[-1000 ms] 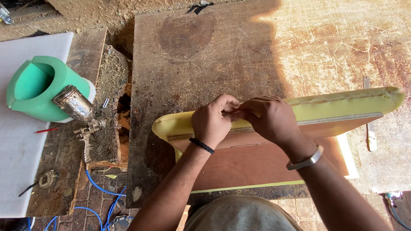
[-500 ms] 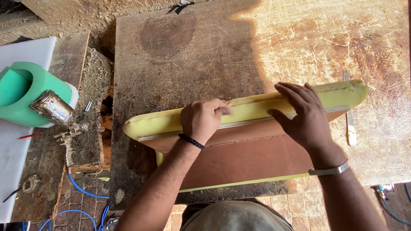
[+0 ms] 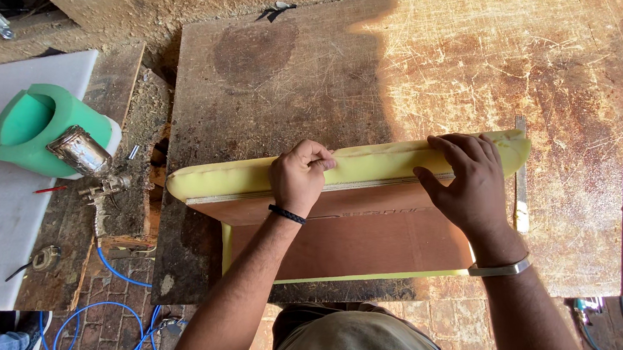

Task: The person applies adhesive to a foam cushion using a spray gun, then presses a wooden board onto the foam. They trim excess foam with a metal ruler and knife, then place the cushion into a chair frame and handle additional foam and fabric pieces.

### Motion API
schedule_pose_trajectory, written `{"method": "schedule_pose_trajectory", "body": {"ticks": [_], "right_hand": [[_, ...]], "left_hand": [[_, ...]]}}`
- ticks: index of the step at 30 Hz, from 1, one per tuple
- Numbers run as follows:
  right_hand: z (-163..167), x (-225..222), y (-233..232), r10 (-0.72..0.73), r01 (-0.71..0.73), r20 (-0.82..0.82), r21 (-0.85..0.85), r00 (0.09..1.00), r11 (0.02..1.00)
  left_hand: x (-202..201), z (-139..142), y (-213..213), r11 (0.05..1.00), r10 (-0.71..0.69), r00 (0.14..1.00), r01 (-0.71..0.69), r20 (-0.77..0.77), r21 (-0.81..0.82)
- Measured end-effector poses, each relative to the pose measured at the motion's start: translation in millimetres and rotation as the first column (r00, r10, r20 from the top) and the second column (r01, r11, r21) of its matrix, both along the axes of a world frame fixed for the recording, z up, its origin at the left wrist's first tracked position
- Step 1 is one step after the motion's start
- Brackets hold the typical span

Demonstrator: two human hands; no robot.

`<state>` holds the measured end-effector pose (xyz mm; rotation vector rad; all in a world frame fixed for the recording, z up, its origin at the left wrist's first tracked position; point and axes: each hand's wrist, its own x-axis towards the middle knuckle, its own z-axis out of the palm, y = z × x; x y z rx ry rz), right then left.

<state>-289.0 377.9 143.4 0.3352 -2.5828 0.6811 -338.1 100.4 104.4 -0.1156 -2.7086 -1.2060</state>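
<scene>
- Head view: foam-padded plywood panel (image 3: pixel 352 223) stands on edge mid-frame on the scarred worktable (image 3: pixel 446 67).
- Left hand (image 3: pixel 298 178) clenched, pinching the yellow foam edge (image 3: pixel 371 165); right hand (image 3: pixel 470 181) at 3 o'clock of it, spread flat, pressing foam, gripping nothing.
- Judged: foam soft, compressible; board stiff, fairly light. Best taken by the wood edges.
- At 9 o'clock: green foam block (image 3: pixel 34 127), metal spray gun (image 3: pixel 83 153), blue hose (image 3: pixel 113 296).
</scene>
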Motion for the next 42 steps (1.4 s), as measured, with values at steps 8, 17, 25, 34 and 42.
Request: {"method": "schedule_pose_trajectory", "body": {"ticks": [8, 17, 25, 34, 42], "right_hand": [[1, 2, 2, -0.069, 0.069, -0.001, 0.102, 0.998, 0.992], [15, -22, -21, 0.074, -0.072, -0.055, 0.030, 0.996, 0.997], [8, -40, -83, 0.016, -0.027, 0.263, 0.039, 0.965, 0.999], [28, -29, -24, 0.184, -0.188, 0.161, 0.013, 0.970, 0.982], [8, -50, -39, 0.081, -0.097, 0.243, 0.055, 0.967, 0.994]], "left_hand": [[2, 21, -13, 0.919, -0.373, 0.909, 0.335, -0.186, -0.207], [-7, 26, 39, 1.000, 0.014, 0.999, -0.014, -0.033, 0.009], [-2, 37, 32, 0.994, -0.073, 0.997, 0.071, -0.019, -0.085], [-11, 43, -1, 0.909, -0.372, 0.927, 0.352, 0.054, 0.222], [-13, 32, 16, 0.959, -0.276, 0.959, 0.280, 0.067, -0.048]]}}
